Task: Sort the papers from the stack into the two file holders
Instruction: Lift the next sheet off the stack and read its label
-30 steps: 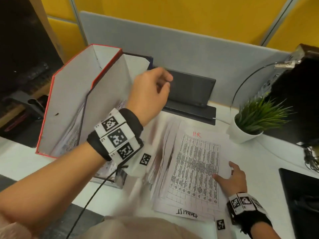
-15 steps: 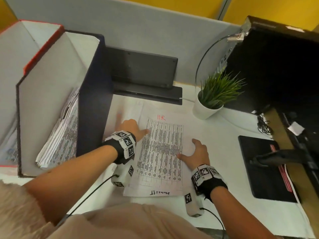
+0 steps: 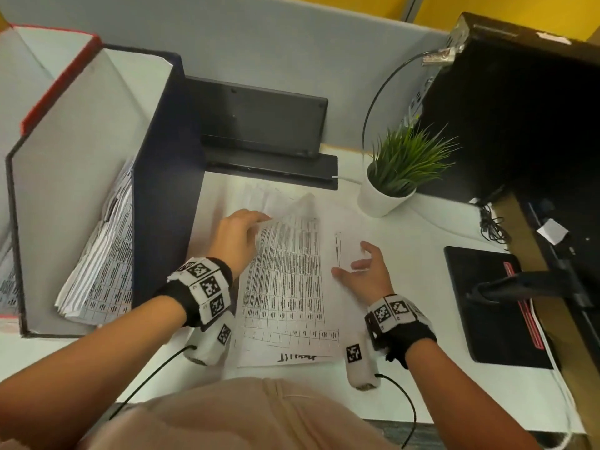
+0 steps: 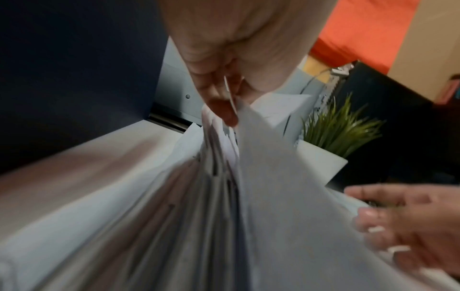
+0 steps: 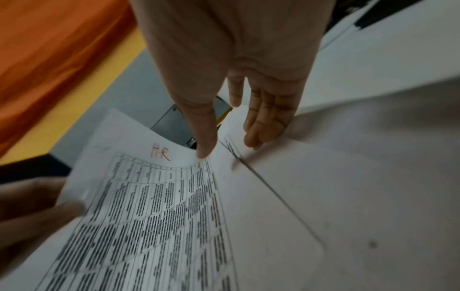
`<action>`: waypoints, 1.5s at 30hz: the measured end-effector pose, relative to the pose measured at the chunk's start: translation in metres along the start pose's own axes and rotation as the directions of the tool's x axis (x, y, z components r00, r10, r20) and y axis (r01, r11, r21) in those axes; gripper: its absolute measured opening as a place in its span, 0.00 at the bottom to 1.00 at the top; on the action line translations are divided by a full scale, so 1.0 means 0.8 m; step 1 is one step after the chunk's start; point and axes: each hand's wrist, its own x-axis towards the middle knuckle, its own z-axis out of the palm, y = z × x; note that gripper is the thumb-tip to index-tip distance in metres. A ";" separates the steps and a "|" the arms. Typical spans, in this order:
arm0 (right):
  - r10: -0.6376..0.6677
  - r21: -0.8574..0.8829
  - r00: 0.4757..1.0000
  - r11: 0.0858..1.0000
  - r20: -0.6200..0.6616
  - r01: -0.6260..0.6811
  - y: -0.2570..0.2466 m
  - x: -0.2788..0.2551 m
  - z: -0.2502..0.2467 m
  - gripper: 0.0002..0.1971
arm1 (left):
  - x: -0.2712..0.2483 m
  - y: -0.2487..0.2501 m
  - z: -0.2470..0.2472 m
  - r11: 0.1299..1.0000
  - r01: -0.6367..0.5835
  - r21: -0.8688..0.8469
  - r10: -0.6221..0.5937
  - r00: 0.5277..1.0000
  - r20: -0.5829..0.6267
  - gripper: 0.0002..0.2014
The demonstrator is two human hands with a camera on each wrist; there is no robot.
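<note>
1. White printed top sheet (image 3: 285, 274), marked "HR" in red, is what I have pinched in my left hand (image 3: 235, 241) at its far left corner; that end is peeling up off the stack (image 3: 344, 228) on the desk (image 3: 418, 241).
2. My right hand (image 3: 365, 271) hangs relaxed and spread over the stack's right side, gripping nothing; I'd press it flat so only one sheet lifts.
3. I'd carry the sheet left to the navy file holder (image 3: 162, 177), already holding papers, or the red file holder (image 3: 48, 82) beyond it, whichever takes HR.
4. Potted plant (image 3: 399, 170) and black stand (image 3: 259, 131) sit behind, out of that path.
</note>
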 end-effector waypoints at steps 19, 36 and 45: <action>-0.065 0.190 0.998 0.980 0.016 0.060 0.018 -0.004 -0.025 0.24 | 0.041 -0.012 0.001 0.835 0.545 0.070 -0.546 0.807 0.227 0.14; -0.060 0.109 0.997 0.992 -0.038 0.063 0.020 0.011 -0.036 0.11 | 0.024 -0.017 0.009 0.960 0.226 -0.166 -0.201 0.967 0.155 0.10; -0.048 0.094 0.999 0.995 0.021 0.046 0.014 0.011 -0.032 0.13 | 0.022 -0.015 0.004 0.935 0.265 -0.235 -0.181 0.928 0.326 0.17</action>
